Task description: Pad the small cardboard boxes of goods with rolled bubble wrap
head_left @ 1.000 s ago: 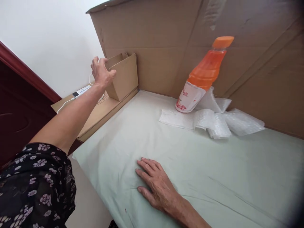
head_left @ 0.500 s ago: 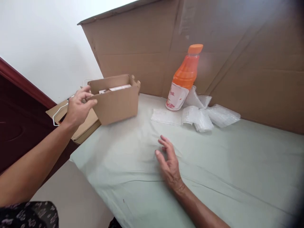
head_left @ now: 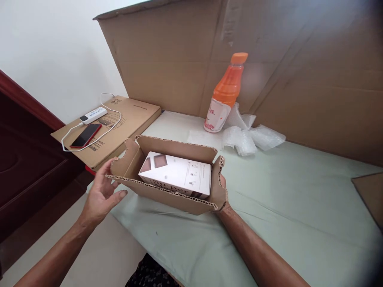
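A person holds an open cardboard tray-box by both ends at the centre of the frame, low over the near edge of a table covered in pale green cloth. The left hand cups the box's left end wall, thumb along the front corner and fingers spread rather than clenched. The right hand is almost wholly hidden behind the right end flap, so its grip cannot be made out; it appears to press against that end. Inside the box lies a white product carton, flat and slightly askew, touching the front wall.

Holding well here likely means keeping the box level and supported from beneath at both ends, since the corrugated walls are torn and soft and the carton could slide toward the front wall.

Behind, at upper centre, an orange drink bottle leans against a large cardboard sheet, with crumpled bubble wrap at its foot. At middle left, a flat brown carton carries a red phone wired to a white power bank. Nothing lies between the box and the open cloth to its right; a cardboard scrap sits at the far right edge.
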Demonstrator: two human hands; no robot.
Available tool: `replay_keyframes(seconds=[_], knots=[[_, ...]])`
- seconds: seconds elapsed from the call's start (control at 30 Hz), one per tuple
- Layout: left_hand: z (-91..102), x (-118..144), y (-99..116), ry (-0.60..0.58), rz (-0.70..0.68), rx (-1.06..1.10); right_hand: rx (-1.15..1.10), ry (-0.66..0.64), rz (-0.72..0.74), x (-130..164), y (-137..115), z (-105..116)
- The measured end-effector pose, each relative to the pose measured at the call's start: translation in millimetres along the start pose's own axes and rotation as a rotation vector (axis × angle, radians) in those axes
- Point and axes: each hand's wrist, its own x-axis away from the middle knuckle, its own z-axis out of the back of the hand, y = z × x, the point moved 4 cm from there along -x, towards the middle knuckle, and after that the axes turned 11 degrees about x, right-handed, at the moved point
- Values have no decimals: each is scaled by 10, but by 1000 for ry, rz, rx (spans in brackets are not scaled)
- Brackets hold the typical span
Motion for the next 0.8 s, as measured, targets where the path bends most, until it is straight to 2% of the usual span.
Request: replay_keyframes(seconds=[0.1,0.2,0.37,0.47,0.53,0.7,0.8], knots=[[-94,15,-381,-77,279,9,-295,-44,-169,24,-7,-1],[-185,70,-589,-117,393,-45,-388,-99,-202,102,-51,58],[-242,132,-658,-77,403,-105,-364,-211,-253,358,-76,250],[-367,112,-645,-71,391,-88,-343,-219,-246,446,-84,387],[-533,57,-630,-77,375,-77,-338,-185,-229,428,-74,488],[-1093,-177,-649,-147,337,-58,-322,-37,-203,248,59,772],[-1289,-267,-716,-145,274,-57,-253,-31,-169,149,211,946]])
